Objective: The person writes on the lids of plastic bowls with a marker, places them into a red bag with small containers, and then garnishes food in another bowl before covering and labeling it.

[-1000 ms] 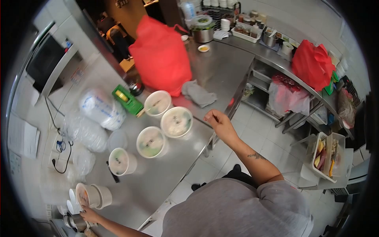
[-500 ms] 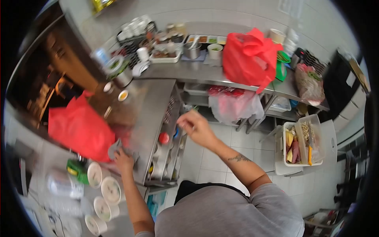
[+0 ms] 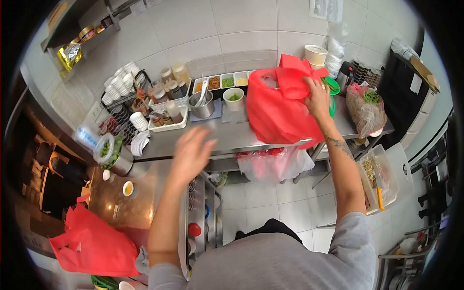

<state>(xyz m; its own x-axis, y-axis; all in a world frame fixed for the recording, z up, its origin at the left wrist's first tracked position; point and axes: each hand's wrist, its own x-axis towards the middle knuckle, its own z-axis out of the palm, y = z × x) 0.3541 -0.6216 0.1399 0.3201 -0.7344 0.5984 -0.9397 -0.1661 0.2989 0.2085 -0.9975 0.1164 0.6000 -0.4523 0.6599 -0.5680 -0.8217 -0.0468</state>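
Observation:
On the steel counter at the back stands a full red bag (image 3: 282, 108), its top bunched up. My right hand (image 3: 317, 99) reaches to the upper right of this bag, with its fingers closed on the red material. My left hand (image 3: 191, 154) hangs in the air left of the bag, slightly blurred, fingers apart and holding nothing. At the lower left, a second red bag (image 3: 96, 244) rests on the side counter. Beside it lies a grey cloth (image 3: 142, 261), partly hidden by my left arm.
Behind my left hand stand a steel pot (image 3: 202, 107) with a ladle, a tub of chopped greens (image 3: 234, 99) and a tray of bottles (image 3: 169, 121). A green scale (image 3: 332, 87) sits beside the bag. To the right are a bag of vegetables (image 3: 366, 111) and an open bin (image 3: 379, 179).
My left hand has let go of the grey cloth and risen toward the back counter. My right hand has moved from mid-air to the back red bag. The view has shifted.

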